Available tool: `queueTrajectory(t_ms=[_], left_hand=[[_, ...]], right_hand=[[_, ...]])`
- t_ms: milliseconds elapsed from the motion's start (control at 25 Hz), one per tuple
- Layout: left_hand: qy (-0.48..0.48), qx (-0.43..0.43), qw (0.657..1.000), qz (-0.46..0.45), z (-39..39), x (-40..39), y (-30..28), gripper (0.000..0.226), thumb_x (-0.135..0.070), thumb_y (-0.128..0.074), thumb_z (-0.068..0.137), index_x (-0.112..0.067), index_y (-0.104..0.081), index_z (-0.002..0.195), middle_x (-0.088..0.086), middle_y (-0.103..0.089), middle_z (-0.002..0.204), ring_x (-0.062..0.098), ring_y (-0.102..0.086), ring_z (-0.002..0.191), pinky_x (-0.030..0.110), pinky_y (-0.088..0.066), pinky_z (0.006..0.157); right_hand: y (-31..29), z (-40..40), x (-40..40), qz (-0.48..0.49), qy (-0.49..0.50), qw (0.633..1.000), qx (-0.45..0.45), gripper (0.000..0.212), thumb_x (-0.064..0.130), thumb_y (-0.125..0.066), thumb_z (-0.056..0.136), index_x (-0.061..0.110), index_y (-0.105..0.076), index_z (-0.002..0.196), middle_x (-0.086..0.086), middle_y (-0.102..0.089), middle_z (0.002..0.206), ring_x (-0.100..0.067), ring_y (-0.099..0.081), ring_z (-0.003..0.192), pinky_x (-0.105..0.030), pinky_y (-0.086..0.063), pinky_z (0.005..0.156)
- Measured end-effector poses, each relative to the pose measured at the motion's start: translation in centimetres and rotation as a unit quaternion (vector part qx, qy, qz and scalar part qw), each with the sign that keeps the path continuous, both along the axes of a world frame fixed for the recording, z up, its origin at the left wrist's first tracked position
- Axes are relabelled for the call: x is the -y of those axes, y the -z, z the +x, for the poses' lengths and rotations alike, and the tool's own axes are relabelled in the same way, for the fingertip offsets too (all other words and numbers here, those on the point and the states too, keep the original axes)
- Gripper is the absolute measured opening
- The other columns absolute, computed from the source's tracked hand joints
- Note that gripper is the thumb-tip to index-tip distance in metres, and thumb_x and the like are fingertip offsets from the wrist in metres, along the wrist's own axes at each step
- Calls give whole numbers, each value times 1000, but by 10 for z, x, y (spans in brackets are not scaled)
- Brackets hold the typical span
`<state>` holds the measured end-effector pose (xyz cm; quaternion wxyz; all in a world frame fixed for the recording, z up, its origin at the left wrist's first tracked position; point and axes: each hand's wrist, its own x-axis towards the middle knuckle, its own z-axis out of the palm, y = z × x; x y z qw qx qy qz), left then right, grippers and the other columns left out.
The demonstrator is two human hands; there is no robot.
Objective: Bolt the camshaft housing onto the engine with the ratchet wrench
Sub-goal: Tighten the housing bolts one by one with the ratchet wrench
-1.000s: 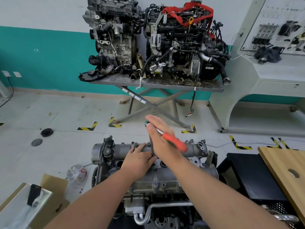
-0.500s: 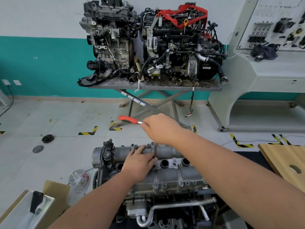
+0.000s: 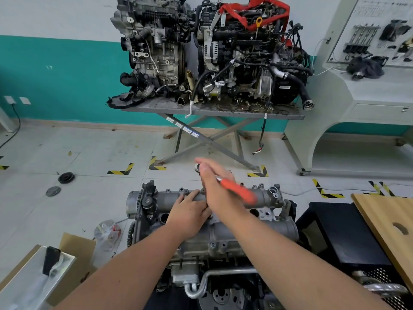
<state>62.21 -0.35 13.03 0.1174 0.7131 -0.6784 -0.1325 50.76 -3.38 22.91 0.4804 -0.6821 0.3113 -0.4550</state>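
The grey camshaft housing (image 3: 266,195) lies across the top of the engine (image 3: 237,238) just in front of me. My left hand (image 3: 190,211) rests on the housing near its middle, its fingertips by the ratchet's extension, which is mostly hidden. My right hand (image 3: 216,189) is over the ratchet wrench (image 3: 239,191), fingers stretched forward over its head. The red handle sticks out to the right, blurred by motion, above the housing's far rail.
Two engines stand on a scissor-leg steel table (image 3: 212,111) by the teal wall. A wooden board (image 3: 388,229) and a black case (image 3: 344,233) lie at the right. A cardboard box (image 3: 73,253), a plastic bag (image 3: 107,233) and two black discs (image 3: 66,177) sit on the floor at the left.
The ratchet's red handle pointed right, swung round to the left, and is now back on the right. My right hand moved with it. The left hand has stayed on the housing.
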Motion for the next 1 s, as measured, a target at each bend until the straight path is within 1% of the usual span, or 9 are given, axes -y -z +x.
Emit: queueTrajectory(t_ms=[120, 200, 320, 400, 480, 680, 800, 880, 1000], left_hand=[[-21, -50, 998, -14, -5, -2, 2, 49, -30, -39, 102, -13, -38, 148, 5, -36, 155, 11, -21, 147, 35, -13, 122], [-21, -128, 990, -51, -6, -3, -2, 44, -29, -37, 105, -13, -43, 145, 9, -43, 151, 1, -36, 136, 24, -27, 115], [7, -15, 999, -39, -4, -1, 0, 41, -44, -31, 104, -29, -58, 130, -4, -51, 145, 17, -29, 142, 40, -23, 118], [4, 6, 1000, 1, -1, 1, 3, 39, -49, -30, 104, -32, -61, 122, -4, -44, 150, 15, -19, 146, 43, -14, 120], [5, -6, 1000, 1, 1, 2, 7, 37, -50, -32, 103, -33, -64, 110, -2, -47, 148, 12, -15, 148, 42, -13, 119], [2, -12, 1000, 5, 0, 2, 7, 37, -53, -32, 102, -37, -65, 112, -2, -51, 146, 10, -11, 151, 43, -14, 119], [3, -17, 1000, 6, 0, 1, 6, 37, -56, -34, 101, -38, -65, 111, -4, -48, 149, 8, -9, 150, 43, -11, 120], [4, -9, 1000, 3, 0, 0, 5, 37, -56, -35, 100, -39, -65, 114, -3, -46, 150, 8, -8, 149, 43, -11, 121], [9, -14, 1000, 2, -1, -1, 3, 37, -55, -35, 101, -39, -65, 116, -4, -46, 150, 8, -8, 150, 42, -10, 120]], right_hand=[[8, -2, 9, -378, 50, 907, -178, 33, -1, -67, 85, 13, -75, 114, -10, -58, 140, -32, -54, 126, -40, -45, 100], [-2, -1, 15, -481, 49, 838, -253, 33, 5, -56, 83, 9, -74, 110, -12, -66, 126, -36, -61, 114, -44, -50, 90], [-24, -3, 20, -497, 35, 766, -407, 44, 37, -40, 96, 13, -64, 124, -8, -64, 105, -31, -59, 95, -45, -48, 85], [-39, -4, 26, -448, 16, 727, -520, 59, 55, -22, 100, 19, -50, 136, -6, -60, 110, -29, -56, 100, -43, -43, 86], [-48, -1, 32, -407, -6, 721, -561, 50, 51, -19, 104, 22, -51, 130, -3, -58, 105, -27, -57, 98, -37, -37, 73], [-65, 6, 44, -173, -41, 825, -536, 35, 35, -34, 104, 18, -52, 79, -1, -60, 73, -26, -60, 75, -33, -38, 59], [-72, -3, 42, 158, -133, 912, -355, 25, 23, -44, 100, 6, -63, 97, -6, -70, 64, -18, -72, 71, -29, -45, 65], [-66, -5, 32, 352, -159, 910, -150, 15, 14, -45, 100, 6, -57, 99, -4, -68, 60, -25, -74, 77, -35, -45, 78], [-53, -1, 23, 464, -114, 877, 41, 15, 8, -39, 100, 13, -51, 94, 2, -65, 58, -21, -75, 72, -30, -35, 66]])
